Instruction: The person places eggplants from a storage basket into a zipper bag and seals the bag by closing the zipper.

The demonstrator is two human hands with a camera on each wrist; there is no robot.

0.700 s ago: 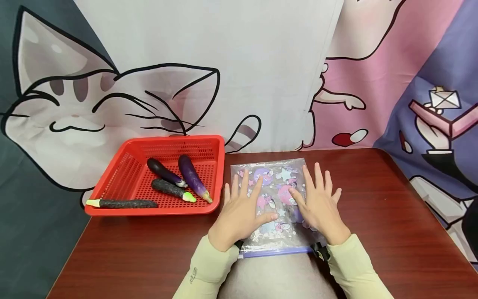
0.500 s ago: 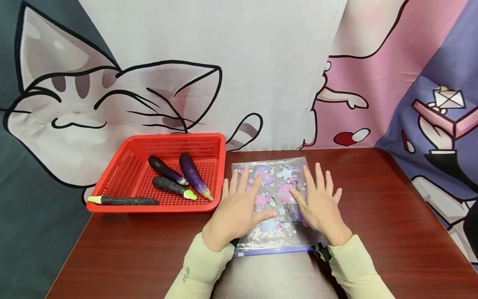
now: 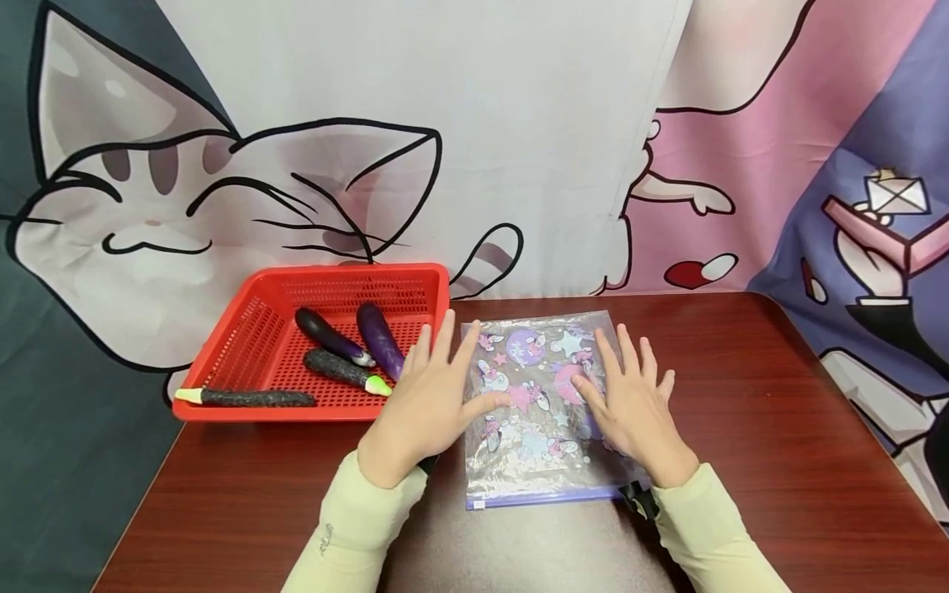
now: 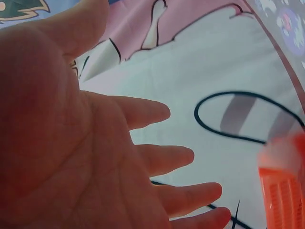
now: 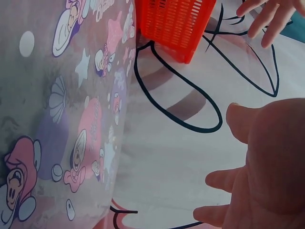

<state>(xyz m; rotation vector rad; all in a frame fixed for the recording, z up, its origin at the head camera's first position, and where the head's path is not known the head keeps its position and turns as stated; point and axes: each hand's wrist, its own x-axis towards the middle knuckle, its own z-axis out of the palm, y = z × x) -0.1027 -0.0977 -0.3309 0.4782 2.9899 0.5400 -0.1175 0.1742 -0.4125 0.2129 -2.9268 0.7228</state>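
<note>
A clear zip bag (image 3: 522, 453) printed with pink and purple cartoon figures lies flat on the table, its purple slider edge toward me. My left hand (image 3: 423, 403) hovers with spread fingers between the bag and a red basket (image 3: 296, 415); its bare palm (image 4: 71, 138) shows in the left wrist view. Over the bag's right side is my right hand (image 3: 633, 412), fingers spread, holding nothing. Two purple eggplants, one darker (image 3: 326, 333) and one partly behind my left fingers (image 3: 376, 333), lie in the basket. A dark bumpy cucumber-like piece (image 3: 335, 367) with a green end lies beside them.
Another long dark bumpy piece (image 3: 255, 399) with a pale end lies along the basket's near side. The brown wooden table (image 3: 771, 461) extends to the right of the bag. A cartoon-printed cloth (image 3: 549, 165) hangs behind the table.
My left hand has moved left, off the bag and toward the basket, uncovering the bag's left part. The right hand has barely moved.
</note>
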